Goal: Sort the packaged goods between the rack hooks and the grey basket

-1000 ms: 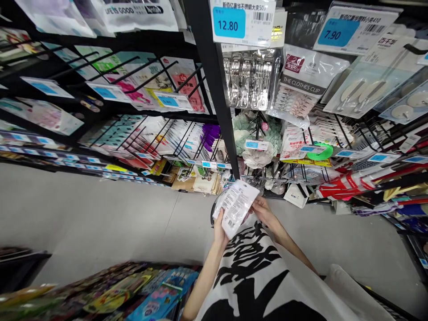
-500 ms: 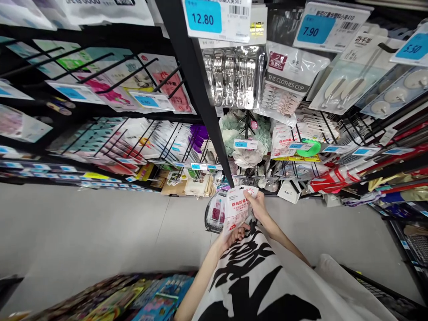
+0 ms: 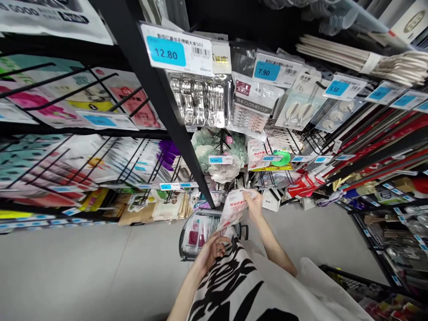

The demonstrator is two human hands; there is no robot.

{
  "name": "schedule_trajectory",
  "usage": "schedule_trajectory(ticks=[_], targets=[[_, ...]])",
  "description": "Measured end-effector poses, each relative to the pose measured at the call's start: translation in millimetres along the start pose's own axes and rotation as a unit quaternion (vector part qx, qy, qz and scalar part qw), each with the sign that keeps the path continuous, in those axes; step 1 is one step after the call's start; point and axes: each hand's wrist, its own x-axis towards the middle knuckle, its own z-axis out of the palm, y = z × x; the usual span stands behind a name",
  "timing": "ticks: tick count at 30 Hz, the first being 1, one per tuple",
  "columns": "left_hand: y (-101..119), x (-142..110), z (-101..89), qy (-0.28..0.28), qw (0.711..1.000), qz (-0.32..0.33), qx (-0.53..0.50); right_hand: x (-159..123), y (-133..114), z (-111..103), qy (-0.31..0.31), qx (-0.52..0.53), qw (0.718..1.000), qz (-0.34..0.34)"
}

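A white packet with red Chinese lettering (image 3: 234, 207) is held up in front of my body. My right hand (image 3: 253, 206) pinches its upper right edge between thumb and fingers. Just under the packet's lower end is my left hand (image 3: 210, 253), its fingers loosely bent and apart; whether a fingertip touches the packet is hard to make out. Below and to the left, a dark-rimmed shopping basket (image 3: 181, 249) contains clear packs with dark red labels (image 3: 193, 236). The packet and my hands partly cover the basket.
A black shelf upright (image 3: 160, 98) slants down the middle. Right of it hang packs of metal clips (image 3: 200, 100), a clothes-clip bag (image 3: 252, 107) and artificial flowers (image 3: 224, 171). Price tags line the racks. Grey floor (image 3: 83, 267) stretches below.
The view has shifted, and more of the basket shows. My left hand has come away from the packet's lower part, while my right hand keeps its grip and the packet tilts more.
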Motion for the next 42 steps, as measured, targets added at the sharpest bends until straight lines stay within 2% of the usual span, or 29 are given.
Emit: schedule_trajectory(ticks=[3,6,8,11,14,20,27,31,36,42], targets=[[2,-2,-0.4,0.023,1.0,0.017,-0.006,52,-20,-27,0.066,-0.08,0.991,-0.082],[4,-3,-5.2,0.035,0.999,0.034,-0.015,101,-42,-52,0.108,-0.159,0.968,-0.163],[6,-3,-7.3,0.044,0.998,0.045,-0.023,126,-54,-63,0.116,-0.189,0.953,-0.206],[11,-5,-7.8,0.061,0.997,0.049,-0.03,148,-68,-69,0.103,-0.212,0.941,-0.244],[14,-6,-9.3,0.063,0.996,0.053,-0.041,158,-75,-64,0.09,-0.21,0.939,-0.258],[12,-3,-18.9,0.058,0.995,0.059,-0.048,168,-82,-47,0.11,-0.213,0.928,-0.284],[9,-2,-24.6,0.07,0.993,0.074,-0.055,171,-92,-52,0.105,-0.249,0.914,-0.302],[9,-1,-27.8,0.063,0.994,0.078,-0.051,174,-97,-51,0.08,-0.273,0.909,-0.305],[8,1,-32.3,0.061,0.994,0.077,-0.056,186,-103,-35,0.051,-0.294,0.898,-0.324],[-1,6,-43.3,0.07,0.992,0.083,-0.069,207,-113,-20,0.066,-0.346,0.876,-0.329]])
